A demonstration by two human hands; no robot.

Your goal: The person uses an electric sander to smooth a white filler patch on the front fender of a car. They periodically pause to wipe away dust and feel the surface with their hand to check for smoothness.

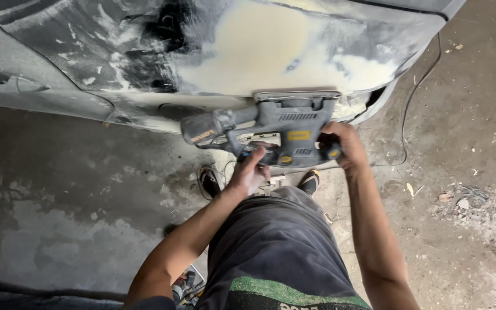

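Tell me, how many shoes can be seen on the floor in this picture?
2. One shoe is on the concrete floor beside the left hand; the other shoe is below the grey sander, near the right hand. Both are partly hidden.

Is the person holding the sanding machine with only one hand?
No, both hands grip the grey sander: the left hand on its rear handle and the right hand on its front knob.
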